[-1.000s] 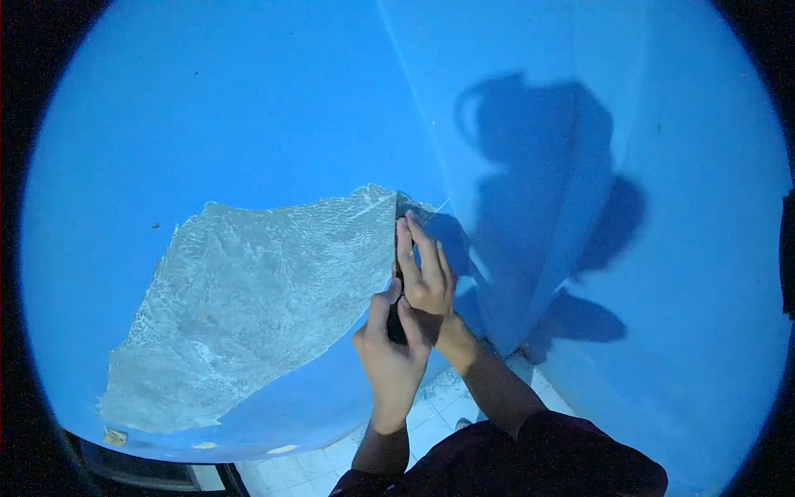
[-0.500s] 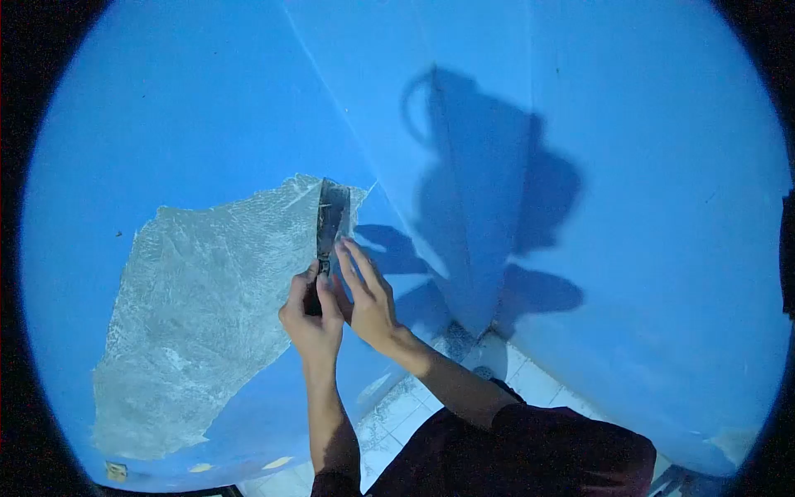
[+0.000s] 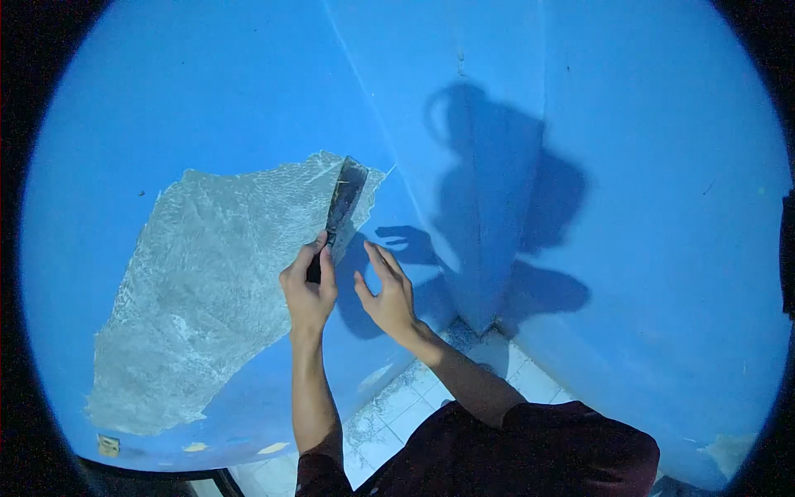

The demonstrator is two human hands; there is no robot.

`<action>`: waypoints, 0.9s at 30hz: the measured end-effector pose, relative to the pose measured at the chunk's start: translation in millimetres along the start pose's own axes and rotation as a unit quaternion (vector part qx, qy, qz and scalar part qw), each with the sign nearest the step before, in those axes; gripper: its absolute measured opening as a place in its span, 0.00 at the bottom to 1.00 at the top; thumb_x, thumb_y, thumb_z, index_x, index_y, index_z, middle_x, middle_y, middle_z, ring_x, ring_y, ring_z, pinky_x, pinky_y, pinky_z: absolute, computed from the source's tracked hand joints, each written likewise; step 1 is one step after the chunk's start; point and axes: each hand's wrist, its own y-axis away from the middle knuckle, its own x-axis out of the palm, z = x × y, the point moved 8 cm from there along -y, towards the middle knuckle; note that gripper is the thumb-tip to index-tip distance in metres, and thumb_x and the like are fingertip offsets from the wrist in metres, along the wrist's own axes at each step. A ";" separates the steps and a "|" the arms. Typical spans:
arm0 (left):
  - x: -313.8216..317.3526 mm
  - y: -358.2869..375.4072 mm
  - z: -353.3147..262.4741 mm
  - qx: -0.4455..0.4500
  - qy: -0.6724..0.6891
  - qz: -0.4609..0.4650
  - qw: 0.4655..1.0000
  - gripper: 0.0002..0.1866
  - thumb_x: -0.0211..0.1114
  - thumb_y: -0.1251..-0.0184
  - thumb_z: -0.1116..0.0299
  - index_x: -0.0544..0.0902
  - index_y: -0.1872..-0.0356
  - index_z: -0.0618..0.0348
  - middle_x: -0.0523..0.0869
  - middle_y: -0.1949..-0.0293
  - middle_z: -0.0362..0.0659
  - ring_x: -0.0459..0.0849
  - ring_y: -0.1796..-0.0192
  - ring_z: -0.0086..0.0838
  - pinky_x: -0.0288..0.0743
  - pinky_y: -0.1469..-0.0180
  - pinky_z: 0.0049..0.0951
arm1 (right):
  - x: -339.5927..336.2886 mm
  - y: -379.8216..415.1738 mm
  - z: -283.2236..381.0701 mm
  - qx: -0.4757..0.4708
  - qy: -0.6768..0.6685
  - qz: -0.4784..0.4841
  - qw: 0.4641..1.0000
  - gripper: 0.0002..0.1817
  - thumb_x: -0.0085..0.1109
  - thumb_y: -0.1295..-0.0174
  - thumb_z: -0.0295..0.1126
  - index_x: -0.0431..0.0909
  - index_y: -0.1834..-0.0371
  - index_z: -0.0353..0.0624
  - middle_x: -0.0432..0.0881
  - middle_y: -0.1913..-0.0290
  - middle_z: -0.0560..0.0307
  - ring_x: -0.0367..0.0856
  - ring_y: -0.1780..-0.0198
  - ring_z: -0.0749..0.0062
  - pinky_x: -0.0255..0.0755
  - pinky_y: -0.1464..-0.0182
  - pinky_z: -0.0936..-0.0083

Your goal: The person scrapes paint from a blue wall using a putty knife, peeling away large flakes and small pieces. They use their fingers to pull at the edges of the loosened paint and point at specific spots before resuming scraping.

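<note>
My left hand (image 3: 310,286) is wrapped round the dark handle of a large blade tool (image 3: 347,192). The blade points up and slightly right, in front of the upper right part of a bare grey patch (image 3: 215,273) on the blue wall. Specks of debris show on the blade. To the right of the handle, my right hand (image 3: 391,294) is empty and apart from the tool, its thumb and fingers spread.
The blue wall (image 3: 662,207) has a corner crease, with my shadow across it. A tiled floor (image 3: 402,406) with debris lies below. A small socket-like box (image 3: 108,446) is at the lower left, above a dark frame.
My right hand has moved away from the tool, right and slightly down. The blade now leans more to the right. The view has shifted, moving the wall patch slightly.
</note>
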 end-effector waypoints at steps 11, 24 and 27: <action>13.7 12.3 -7.2 -0.052 0.019 -0.029 0.998 0.11 0.63 0.31 0.77 0.87 0.51 0.64 0.85 0.76 0.45 0.75 0.75 0.14 0.70 0.72 0.21 | -36.0 19.9 -17.5 -0.024 0.059 0.007 0.998 0.21 0.64 0.37 0.27 0.78 0.41 0.34 0.83 0.45 0.40 0.83 0.45 0.46 0.79 0.45 0.61; 37.1 33.1 -19.7 -0.103 0.061 -0.097 0.988 0.11 0.63 0.28 0.75 0.87 0.50 0.66 0.79 0.78 0.35 0.70 0.75 0.12 0.64 0.73 0.19 | -28.8 -41.3 20.6 -0.138 0.152 0.017 0.978 0.34 0.60 0.39 0.23 0.63 0.27 0.34 0.69 0.31 0.36 0.71 0.32 0.42 0.71 0.34 0.56; 36.0 33.2 -23.6 -0.097 0.082 -0.116 0.985 0.11 0.63 0.29 0.75 0.87 0.50 0.67 0.83 0.77 0.37 0.73 0.74 0.13 0.66 0.73 0.20 | -13.8 -68.2 28.0 -0.162 0.205 0.041 0.964 0.35 0.59 0.40 0.22 0.62 0.27 0.32 0.67 0.28 0.39 0.66 0.28 0.45 0.67 0.30 0.57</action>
